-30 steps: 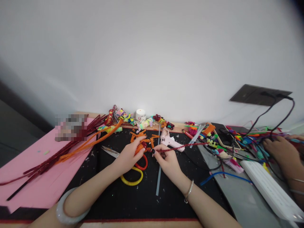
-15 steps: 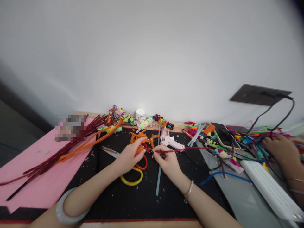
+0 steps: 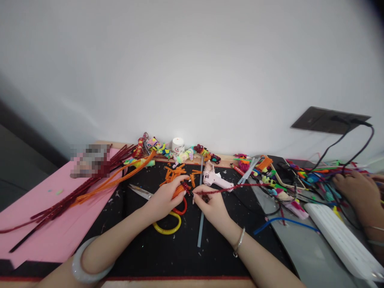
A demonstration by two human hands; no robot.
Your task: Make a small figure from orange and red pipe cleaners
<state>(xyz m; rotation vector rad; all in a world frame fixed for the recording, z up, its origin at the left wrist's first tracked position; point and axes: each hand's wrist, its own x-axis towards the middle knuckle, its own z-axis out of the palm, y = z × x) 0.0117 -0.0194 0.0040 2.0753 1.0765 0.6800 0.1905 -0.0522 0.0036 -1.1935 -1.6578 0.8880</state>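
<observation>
My left hand (image 3: 166,199) is closed around a small red and orange pipe-cleaner piece (image 3: 186,186), mostly hidden by the fingers. Close beside it, my right hand (image 3: 211,204) pinches a dark red tinsel pipe cleaner (image 3: 240,187), whose free length sticks out to the right. Both sets of fingertips nearly meet over the black mat (image 3: 144,256). Under my left hand lie scissors (image 3: 167,233) with red and yellow handles, partly covered. Short orange pipe-cleaner pieces (image 3: 172,174) are heaped just behind the hands. A clear glue stick (image 3: 200,234) passes beneath my right hand.
A pale pink glue gun (image 3: 218,180) lies behind my right hand. Red pipe cleaners (image 3: 67,196) and orange ones (image 3: 115,181) rest on pink sheet (image 3: 27,216) at left. At right are a white power strip (image 3: 342,240), cords, and another person's hand (image 3: 355,188).
Little differs. My hands stay close together with the same holds, and the free end of the red pipe cleaner has risen slightly.
</observation>
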